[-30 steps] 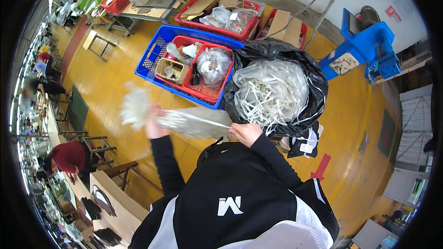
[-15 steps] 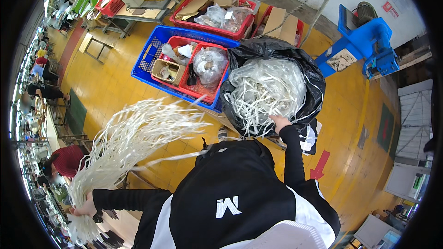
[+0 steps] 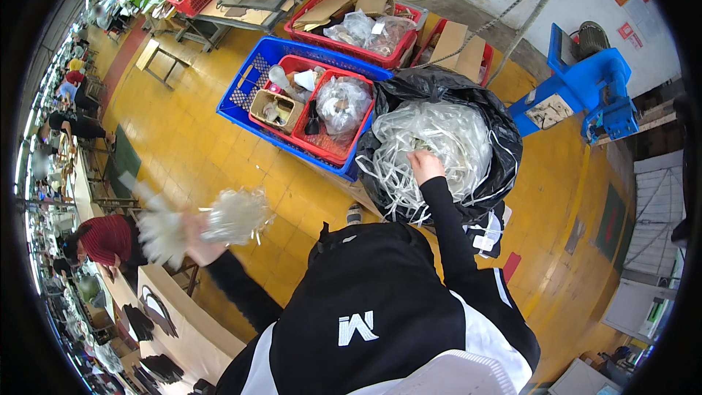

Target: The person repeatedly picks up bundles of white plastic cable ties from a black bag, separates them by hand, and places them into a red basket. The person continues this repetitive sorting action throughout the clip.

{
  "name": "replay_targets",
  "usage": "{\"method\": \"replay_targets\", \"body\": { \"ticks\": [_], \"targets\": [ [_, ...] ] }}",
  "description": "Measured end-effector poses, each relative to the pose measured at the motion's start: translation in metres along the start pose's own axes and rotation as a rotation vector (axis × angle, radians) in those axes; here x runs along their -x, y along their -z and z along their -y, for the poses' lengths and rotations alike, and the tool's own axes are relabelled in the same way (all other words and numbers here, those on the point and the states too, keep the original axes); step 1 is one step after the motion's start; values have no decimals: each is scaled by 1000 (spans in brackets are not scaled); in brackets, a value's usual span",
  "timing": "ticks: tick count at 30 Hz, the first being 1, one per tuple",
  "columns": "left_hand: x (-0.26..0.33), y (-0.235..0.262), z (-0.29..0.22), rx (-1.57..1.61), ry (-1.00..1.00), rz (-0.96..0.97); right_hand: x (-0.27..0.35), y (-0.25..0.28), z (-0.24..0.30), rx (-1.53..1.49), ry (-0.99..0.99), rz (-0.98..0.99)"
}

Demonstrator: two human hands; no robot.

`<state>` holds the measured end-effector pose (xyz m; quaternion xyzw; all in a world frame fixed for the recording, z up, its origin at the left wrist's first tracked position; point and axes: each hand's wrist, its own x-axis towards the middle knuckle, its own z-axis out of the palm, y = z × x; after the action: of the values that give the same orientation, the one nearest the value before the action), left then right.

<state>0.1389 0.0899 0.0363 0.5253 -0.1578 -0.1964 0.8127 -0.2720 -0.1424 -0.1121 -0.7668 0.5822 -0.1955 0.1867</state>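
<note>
Left hand (image 3: 199,240), blurred, is wrapped around a bundle (image 3: 240,217) of white strips above the yellow floor (image 3: 186,153). Right hand (image 3: 426,167), fingers bunched, is at the loose strips (image 3: 398,178) inside the black bag (image 3: 506,135); whether it pinches any, I cannot tell. Just beside the bag sits a blue crate (image 3: 329,61).

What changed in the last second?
Your left hand, still gripping the bundle of white strips, swung leftward and back, then partway forward. Your right hand let go of the bundle's end and moved right and forward over the black plastic bag. Bag and blue plastic crate stayed put.
</note>
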Motion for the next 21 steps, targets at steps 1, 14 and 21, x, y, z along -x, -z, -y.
{"method": "replay_targets", "body": {
  "ticks": [1,14,21],
  "targets": [
    [11,-11,23,-160,112,4,0,10,13,-84,4,-49],
    [93,-152,93,218,1014,1048,58,66,182,-762,876,161],
    [92,-159,80,9,818,892,59,78,176,-769,897,91]
  ]
}}
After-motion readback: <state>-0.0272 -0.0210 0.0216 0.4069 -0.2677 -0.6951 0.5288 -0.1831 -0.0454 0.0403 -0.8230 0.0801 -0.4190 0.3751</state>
